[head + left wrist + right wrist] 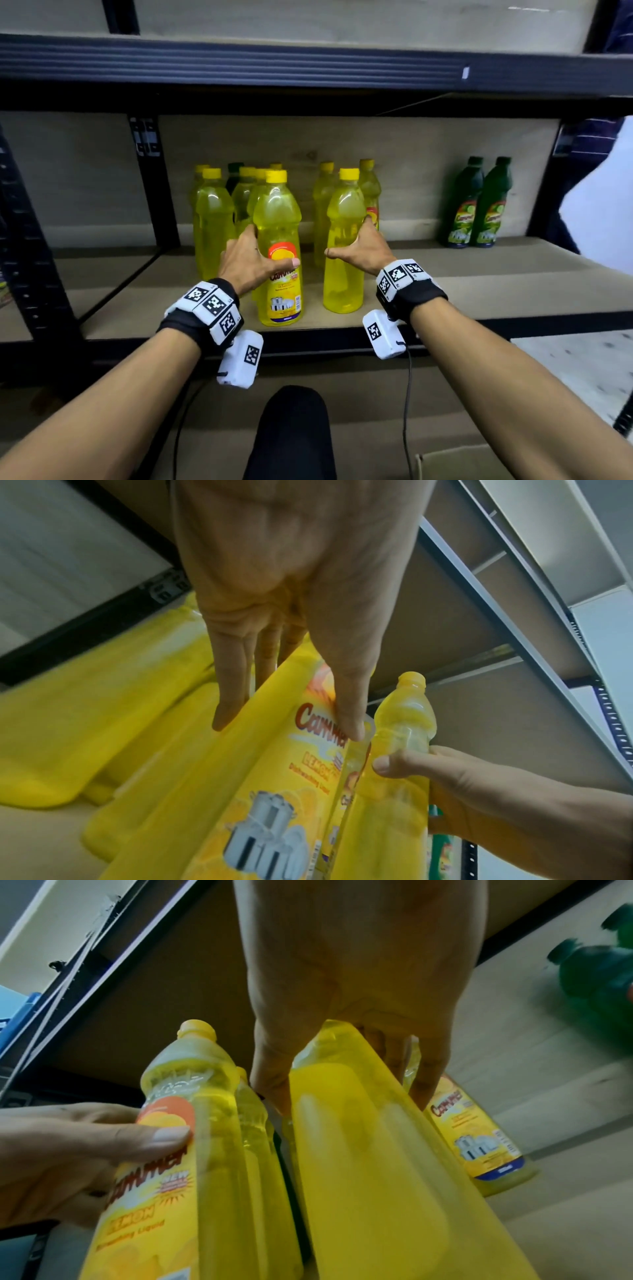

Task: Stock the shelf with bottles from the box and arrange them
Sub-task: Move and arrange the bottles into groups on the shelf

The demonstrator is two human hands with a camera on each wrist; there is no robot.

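Head view: each grip around one front yellow bottle (278, 246), more yellow bottles (219, 205) behind, green bottles (478, 205) right

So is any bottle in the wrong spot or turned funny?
Yes, two things. A dark green-capped bottle hides at the back among the yellow ones, while the two other green bottles stand far to the right. And the front bottle under the right hand shows no label, unlike the one the left hand touches. Nothing spilled or tipped.

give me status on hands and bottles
Left hand grips labelled yellow bottle. Right hand grips plain-side yellow bottle. Both upright at shelf front. Nothing blocking.
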